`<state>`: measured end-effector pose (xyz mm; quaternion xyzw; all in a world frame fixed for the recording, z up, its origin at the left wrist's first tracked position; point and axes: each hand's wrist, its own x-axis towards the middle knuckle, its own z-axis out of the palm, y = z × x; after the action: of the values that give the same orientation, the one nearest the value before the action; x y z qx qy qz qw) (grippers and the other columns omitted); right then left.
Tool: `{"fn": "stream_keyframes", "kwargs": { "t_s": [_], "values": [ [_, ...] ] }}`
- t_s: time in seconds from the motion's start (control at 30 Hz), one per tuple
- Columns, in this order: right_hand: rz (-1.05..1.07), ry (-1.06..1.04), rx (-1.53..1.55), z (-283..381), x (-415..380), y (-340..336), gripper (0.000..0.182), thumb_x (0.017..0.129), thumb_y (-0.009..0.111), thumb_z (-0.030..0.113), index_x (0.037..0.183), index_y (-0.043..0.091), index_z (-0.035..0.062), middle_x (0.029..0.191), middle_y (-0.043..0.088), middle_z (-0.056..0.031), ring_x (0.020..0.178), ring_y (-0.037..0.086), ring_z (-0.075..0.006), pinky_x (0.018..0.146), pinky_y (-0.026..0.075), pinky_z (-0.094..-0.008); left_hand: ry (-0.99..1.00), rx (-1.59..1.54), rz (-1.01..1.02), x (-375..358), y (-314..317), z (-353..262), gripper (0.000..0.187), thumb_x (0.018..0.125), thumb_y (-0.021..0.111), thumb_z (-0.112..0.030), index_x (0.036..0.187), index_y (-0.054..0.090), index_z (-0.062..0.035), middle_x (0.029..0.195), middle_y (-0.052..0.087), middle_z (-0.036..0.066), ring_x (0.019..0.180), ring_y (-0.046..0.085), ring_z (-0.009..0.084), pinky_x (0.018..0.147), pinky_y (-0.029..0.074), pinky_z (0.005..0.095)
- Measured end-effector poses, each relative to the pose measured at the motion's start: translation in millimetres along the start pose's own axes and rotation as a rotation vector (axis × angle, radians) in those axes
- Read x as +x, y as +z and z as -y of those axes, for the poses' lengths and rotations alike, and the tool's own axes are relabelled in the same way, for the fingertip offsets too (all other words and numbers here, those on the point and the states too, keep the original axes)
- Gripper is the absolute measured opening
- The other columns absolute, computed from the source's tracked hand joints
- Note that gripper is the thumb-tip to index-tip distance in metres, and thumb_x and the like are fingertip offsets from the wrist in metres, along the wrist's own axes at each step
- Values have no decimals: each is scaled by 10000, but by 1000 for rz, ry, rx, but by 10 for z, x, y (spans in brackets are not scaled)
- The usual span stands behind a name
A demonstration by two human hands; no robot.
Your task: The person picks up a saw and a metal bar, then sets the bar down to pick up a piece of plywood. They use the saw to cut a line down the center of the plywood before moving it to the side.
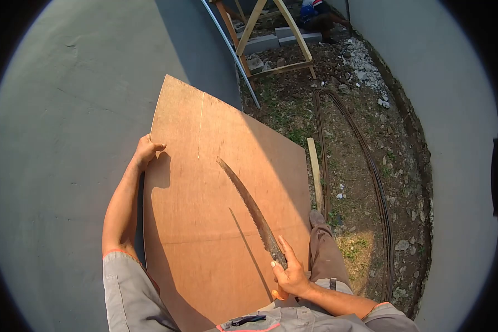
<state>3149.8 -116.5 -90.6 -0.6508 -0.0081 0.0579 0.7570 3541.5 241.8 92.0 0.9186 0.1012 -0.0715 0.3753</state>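
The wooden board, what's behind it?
Beyond the wooden board, a grey surface shows at left, and dirt ground with a wood strip at right. Whatever its face covers cannot be seen.

Left arm [123, 205] stretched forward, right arm [343, 301] drawn in near the waist [293, 320].
The left hand [147, 150] is the farther one, gripping with its thumb [159, 147] pointing right and its fingers mostly hidden from view; the wrist is nearly in line with the bare forearm. The right hand [290, 275] sits low and close in, curled in a grip, its thumb [278, 270] pointing up and its forefinger [285, 249] extended forward, while the bare forearm slants inward from the right.
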Motion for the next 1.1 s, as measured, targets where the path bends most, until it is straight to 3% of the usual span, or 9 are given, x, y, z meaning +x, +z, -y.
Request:
{"fn": "stream_keyframes", "kwargs": {
  "t_s": [0.1, 0.17, 0.3, 0.33, 0.47, 0.53, 0.77, 1.1],
  "values": [
    [-9, 21, -10, 108, 335, -206, 666, 995, 564, 17, 1611, 312, 33, 824, 624, -19, 607, 594, -82, 541, 519, -268, -89, 2, -42, -433, -37, -104, 423, 867, 748, -110, 1232, 600, 42, 1067, 708, 158, 894, 707, 260, 736, 599, 436],
    [27, 105, 62, 295, 524, -314, 613, 1009, 544, 17, 1590, 347, 21, 861, 633, -31, 584, 583, -79, 526, 507, -258, -198, 54, 91, -884, -81, -13, 449, 868, 767, -124, 1241, 586, 50, 1079, 704, 167, 911, 704, 252, 757, 597, 419],
    [52, 64, 163, 297, 889, -229, 582, 1026, 538, 39, 1583, 369, 38, 836, 595, -6, 560, 547, -63, 503, 488, -253, -115, 87, -34, -1765, 103, 398, 462, 858, 779, -70, 1251, 571, 57, 1099, 710, 162, 926, 710, 214, 778, 586, 360],
    [68, 109, 241, 277, 962, -156, 597, 1026, 534, 36, 1594, 351, 39, 829, 589, -7, 555, 543, -64, 496, 489, -253, -129, 60, -103, -1775, 139, 392, 427, 856, 769, -23, 1232, 580, 53, 1098, 720, 158, 919, 718, 203, 775, 593, 360],
    [80, 205, 372, 194, 1248, 36, 652, 1028, 508, 30, 1637, 278, 54, 770, 536, 5, 529, 508, -70, 473, 498, -260, -277, 57, -61, -1784, 175, 133, 383, 862, 742, 29, 1214, 593, 45, 1084, 731, 159, 908, 724, 206, 777, 603, 369],
    [60, 235, 417, 100, 1287, 147, 669, 1026, 496, 34, 1652, 264, 86, 747, 501, 14, 524, 486, -69, 472, 508, -266, -181, 57, -89, -1780, 152, 303, 363, 878, 715, 55, 1223, 601, 42, 1066, 738, 158, 881, 730, 207, 764, 612, 374],
    [79, 285, 362, 69, 1142, 176, 679, 1028, 486, 45, 1662, 252, 101, 736, 491, 9, 531, 492, -80, 474, 508, -272, -147, 19, -70, -1789, 181, 216, 381, 879, 723, 67, 1233, 582, 57, 1059, 726, 145, 861, 723, 199, 752, 622, 352],
    [-6, 121, 172, 141, 2134, 1294, 697, 1026, 482, 86, 1670, 217, 96, 773, 540, -33, 531, 530, -116, 480, 560, -311, -104, 60, -61, -1701, 148, 252, 370, 885, 750, 2, 1205, 578, 74, 1045, 722, 194, 868, 738, 233, 754, 628, 372]
  ]
}}
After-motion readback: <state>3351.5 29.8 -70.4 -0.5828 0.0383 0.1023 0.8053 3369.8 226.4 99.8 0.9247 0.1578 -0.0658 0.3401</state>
